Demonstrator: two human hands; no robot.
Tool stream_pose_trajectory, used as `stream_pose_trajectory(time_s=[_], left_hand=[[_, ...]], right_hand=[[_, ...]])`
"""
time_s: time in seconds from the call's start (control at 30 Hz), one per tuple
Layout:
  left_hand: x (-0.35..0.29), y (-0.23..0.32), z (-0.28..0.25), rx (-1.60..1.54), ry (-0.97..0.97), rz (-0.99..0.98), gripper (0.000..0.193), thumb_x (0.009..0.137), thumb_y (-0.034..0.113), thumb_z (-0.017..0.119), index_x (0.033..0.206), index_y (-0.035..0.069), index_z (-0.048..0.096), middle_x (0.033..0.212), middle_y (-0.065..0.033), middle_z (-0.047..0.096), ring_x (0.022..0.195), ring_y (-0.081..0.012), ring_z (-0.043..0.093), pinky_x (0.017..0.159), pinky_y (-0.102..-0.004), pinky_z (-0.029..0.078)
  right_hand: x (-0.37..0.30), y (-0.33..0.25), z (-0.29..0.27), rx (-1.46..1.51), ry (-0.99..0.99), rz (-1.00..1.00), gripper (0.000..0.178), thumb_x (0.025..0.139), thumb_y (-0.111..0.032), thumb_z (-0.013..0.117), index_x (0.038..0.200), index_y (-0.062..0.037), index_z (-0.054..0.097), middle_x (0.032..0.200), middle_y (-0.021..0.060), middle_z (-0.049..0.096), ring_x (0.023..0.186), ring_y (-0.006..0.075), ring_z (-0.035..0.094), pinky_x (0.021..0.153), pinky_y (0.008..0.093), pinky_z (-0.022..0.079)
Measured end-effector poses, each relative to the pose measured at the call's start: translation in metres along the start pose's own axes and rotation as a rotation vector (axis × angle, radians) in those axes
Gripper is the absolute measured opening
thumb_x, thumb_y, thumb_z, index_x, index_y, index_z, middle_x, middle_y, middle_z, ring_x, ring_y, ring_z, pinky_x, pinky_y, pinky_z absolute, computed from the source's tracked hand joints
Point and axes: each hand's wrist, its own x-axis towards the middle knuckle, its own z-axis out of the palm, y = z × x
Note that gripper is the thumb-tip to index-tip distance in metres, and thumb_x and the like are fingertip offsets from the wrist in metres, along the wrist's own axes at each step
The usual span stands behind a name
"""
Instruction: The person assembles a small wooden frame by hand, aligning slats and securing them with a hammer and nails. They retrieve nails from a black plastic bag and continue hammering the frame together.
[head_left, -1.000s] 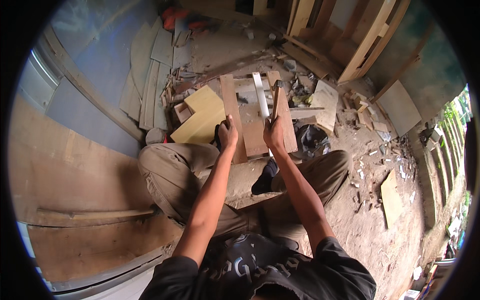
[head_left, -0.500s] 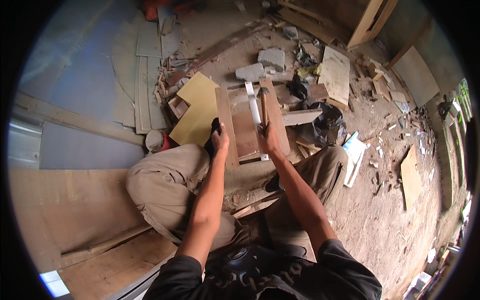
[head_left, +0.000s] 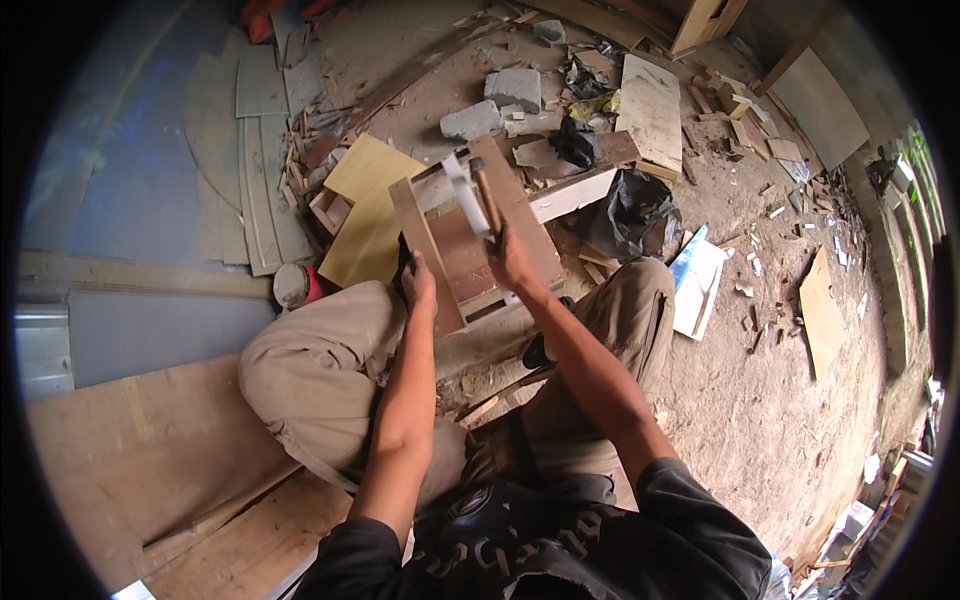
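Between my knees is a brown wooden frame (head_left: 428, 258) with two long side boards, tilted with its far end to the left. My left hand (head_left: 421, 285) is closed on the outer edge of its left board. In my right hand (head_left: 512, 262) is a hammer (head_left: 488, 200), gripped by its wooden handle with the dark head pointing away from me. A white strip (head_left: 464, 190) runs lengthwise within the frame, beside the hammer and partly behind my right hand. Whether my right fingers also hold the strip, I cannot tell.
Yellow boards (head_left: 365, 210) lie left of the frame, near a red-rimmed can (head_left: 294, 286). Grey blocks (head_left: 514, 90), a black plastic bag (head_left: 637, 212) and a pale board (head_left: 650, 115) lie beyond. Wood scraps litter the floor; a large brown panel (head_left: 150, 450) is at my left.
The wooden frame has turned, its far end swinging left, with both hands still at it. The hammer and white strip have tilted left too. The whole view has shifted slightly.
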Motion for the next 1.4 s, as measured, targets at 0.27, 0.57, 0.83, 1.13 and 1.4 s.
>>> stream_pose_trajectory(time_s=[0.27, 0.57, 0.83, 1.13, 1.4], left_hand=[[-0.092, 0.046, 0.006, -0.024, 0.031, -0.02, 0.068, 0.098, 0.057, 0.04, 0.119, -0.005, 0.059, 0.12, -0.025, 0.061, 0.109, -0.0407, 0.058, 0.093, -0.0445, 0.044], [-0.134, 0.006, -0.002, -0.505, 0.216, -0.014, 0.053, 0.104, 0.042, 0.039, 0.124, -0.004, 0.054, 0.117, -0.0231, 0.06, 0.104, -0.0353, 0.057, 0.093, -0.0389, 0.042], [-0.123, -0.036, 0.032, -0.636, 0.229, 0.034, 0.051, 0.105, 0.034, 0.036, 0.127, -0.011, 0.048, 0.124, -0.0296, 0.055, 0.112, -0.0385, 0.054, 0.099, -0.0404, 0.04], [-0.135, -0.015, 0.03, -0.76, -0.293, -0.303, 0.065, 0.1, 0.056, 0.039, 0.146, 0.011, 0.033, 0.132, -0.013, 0.05, 0.114, -0.0269, 0.055, 0.079, -0.0422, 0.056], [-0.126, 0.005, -0.013, -0.674, -0.351, -0.241, 0.055, 0.098, 0.046, 0.051, 0.133, 0.004, 0.045, 0.123, -0.0145, 0.056, 0.099, -0.0259, 0.065, 0.071, -0.0362, 0.06]], right_hand=[[-0.001, -0.008, -0.061, -0.131, -0.013, -0.116, 0.031, 0.091, -0.02, 0.061, 0.11, 0.0001, 0.046, 0.088, 0.0313, 0.062, 0.086, 0.0516, 0.059, 0.07, 0.0552, 0.045], [-0.005, -0.039, -0.062, -0.204, -0.258, -0.36, 0.032, 0.088, -0.011, 0.061, 0.114, 0.0009, 0.046, 0.088, 0.0316, 0.062, 0.087, 0.0508, 0.06, 0.071, 0.0538, 0.046], [0.013, -0.005, -0.047, -0.326, -0.342, -0.408, 0.051, 0.088, -0.012, 0.063, 0.132, 0.0005, 0.04, 0.093, 0.0303, 0.063, 0.089, 0.0489, 0.061, 0.074, 0.0517, 0.048], [0.041, 0.035, -0.064, -0.444, -0.316, -0.522, 0.052, 0.087, -0.014, 0.068, 0.132, 0.0011, 0.045, 0.102, 0.0236, 0.065, 0.097, 0.0421, 0.062, 0.081, 0.0468, 0.049], [0.008, 0.006, -0.054, -0.539, -0.237, -0.487, 0.042, 0.087, -0.012, 0.06, 0.124, 0.0019, 0.047, 0.127, 0.0272, 0.049, 0.121, 0.0418, 0.048, 0.101, 0.0462, 0.04]])
